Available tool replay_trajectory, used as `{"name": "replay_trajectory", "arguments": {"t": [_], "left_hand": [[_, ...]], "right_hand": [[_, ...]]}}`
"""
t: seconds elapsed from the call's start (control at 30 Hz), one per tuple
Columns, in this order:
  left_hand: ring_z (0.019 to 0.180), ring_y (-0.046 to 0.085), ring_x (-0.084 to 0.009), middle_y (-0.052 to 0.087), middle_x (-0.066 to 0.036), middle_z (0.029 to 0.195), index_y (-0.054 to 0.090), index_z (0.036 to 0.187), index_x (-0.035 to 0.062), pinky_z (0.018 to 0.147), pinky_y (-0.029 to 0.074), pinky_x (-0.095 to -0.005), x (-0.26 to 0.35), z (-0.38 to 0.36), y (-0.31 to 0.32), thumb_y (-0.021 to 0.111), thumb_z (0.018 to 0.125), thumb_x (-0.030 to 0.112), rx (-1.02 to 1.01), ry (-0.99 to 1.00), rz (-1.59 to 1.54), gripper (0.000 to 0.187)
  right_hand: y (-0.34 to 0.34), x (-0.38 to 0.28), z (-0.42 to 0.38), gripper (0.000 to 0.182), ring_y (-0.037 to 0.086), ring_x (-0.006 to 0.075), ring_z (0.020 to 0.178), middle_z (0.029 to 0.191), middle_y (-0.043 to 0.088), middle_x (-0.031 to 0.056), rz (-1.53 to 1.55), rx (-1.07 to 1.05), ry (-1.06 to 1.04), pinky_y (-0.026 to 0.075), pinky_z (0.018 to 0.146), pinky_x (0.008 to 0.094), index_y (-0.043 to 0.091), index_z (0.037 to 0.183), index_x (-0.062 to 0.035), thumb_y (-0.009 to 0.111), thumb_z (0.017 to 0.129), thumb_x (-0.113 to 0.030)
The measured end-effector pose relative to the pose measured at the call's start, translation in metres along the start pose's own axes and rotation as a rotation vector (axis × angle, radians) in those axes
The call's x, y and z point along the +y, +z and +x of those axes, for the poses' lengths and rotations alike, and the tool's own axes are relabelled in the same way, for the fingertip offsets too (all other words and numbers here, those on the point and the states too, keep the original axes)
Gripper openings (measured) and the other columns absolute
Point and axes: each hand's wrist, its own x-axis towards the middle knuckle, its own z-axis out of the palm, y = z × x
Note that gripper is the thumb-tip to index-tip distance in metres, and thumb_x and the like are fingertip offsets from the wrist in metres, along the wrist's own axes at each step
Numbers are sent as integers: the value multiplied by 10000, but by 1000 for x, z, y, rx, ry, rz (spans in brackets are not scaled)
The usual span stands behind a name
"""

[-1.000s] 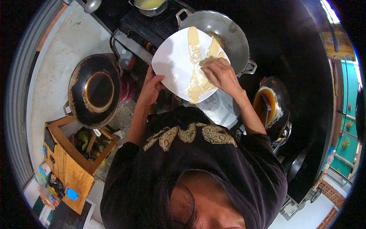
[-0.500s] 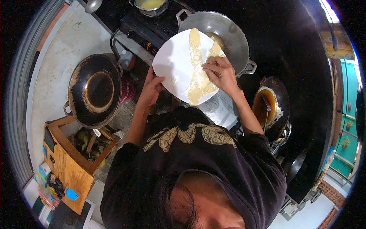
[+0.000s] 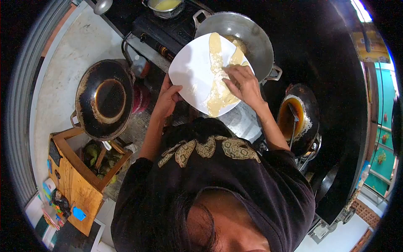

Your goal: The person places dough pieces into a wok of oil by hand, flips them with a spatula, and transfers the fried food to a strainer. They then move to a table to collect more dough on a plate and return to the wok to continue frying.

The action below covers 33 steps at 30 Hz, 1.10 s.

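Observation:
My left hand grips the left rim of a white plate, thumb on top and fingers underneath. Long pale yellow strips of what looks like dough lie on the plate, dusted with white flour. Another strip lies at the plate's far right, close to the rim. Over the strips is my right hand, its thumb and fingers apart, fingertips at the floured dough. Part of the dough is hidden under this hand. Just beyond the plate stands a large grey metal wok with a little oil in its bottom.
A pot of yellow liquid stands on the stove at the back. To the right is a dark wok with brown liquid and a ladle. A blackened pan sits at left, above a wooden table.
My right hand's thumb and fingers have spread from a pinch, and it has shifted slightly right over the dough. The plate has moved very slightly; my left hand still holds it.

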Motion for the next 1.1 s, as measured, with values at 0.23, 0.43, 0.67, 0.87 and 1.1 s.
{"name": "replay_trajectory", "arguments": {"t": [0.23,0.43,0.67,0.87,1.1], "left_hand": [[992,566,-175,476,-77,1184,259,1346,100,755,534,-340,-1,-2,1,462,816,28,-13,4,-16,572],[999,565,-184,480,-76,1186,262,1348,100,764,533,-351,0,-5,4,463,807,18,8,5,-15,583],[996,566,-185,480,-82,1181,271,1339,95,760,538,-363,-1,-3,4,472,807,28,12,12,-9,573],[986,568,-186,483,-83,1168,275,1329,89,759,538,-365,-2,-3,5,470,809,33,1,13,-5,558],[1015,552,-185,479,-81,1177,289,1313,87,779,527,-358,-2,-2,4,474,810,36,7,-2,-7,538]], "right_hand": [[-7,2,0,293,482,290,956,1104,539,89,-88,-24,10,425,833,371,658,1013,-99,666,727,-160],[-4,5,-5,227,483,276,950,1090,550,87,-67,12,45,426,831,361,688,935,-114,680,714,-163],[-2,9,-3,214,488,269,922,1081,558,84,32,-21,100,423,837,358,683,909,-94,690,700,-136],[-7,8,-3,199,488,271,949,1083,558,81,9,-28,54,420,847,360,673,897,-83,682,701,-118],[-3,16,-3,162,500,267,955,1076,566,78,14,-44,20,423,848,357,641,858,-63,664,703,-101]]}}
